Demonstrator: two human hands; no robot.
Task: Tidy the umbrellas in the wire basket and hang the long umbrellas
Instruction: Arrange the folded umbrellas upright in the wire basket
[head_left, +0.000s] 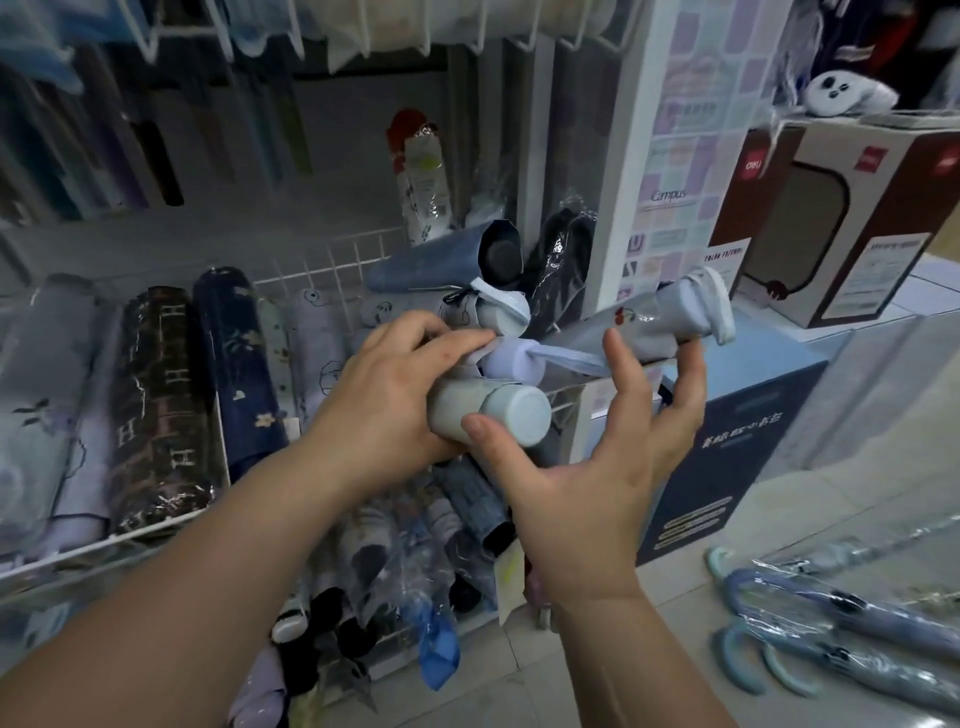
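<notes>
Pale-green folded umbrella (498, 413) inside curled left-hand fingers (441, 338), right thumb (485, 434) against it

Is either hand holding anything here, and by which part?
The left hand grips a pale folded umbrella round its body, behind the round end; the right hand holds nothing.

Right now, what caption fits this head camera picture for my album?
Left hand grips a pale folded umbrella at the wire basket; right hand open beside it.
</notes>
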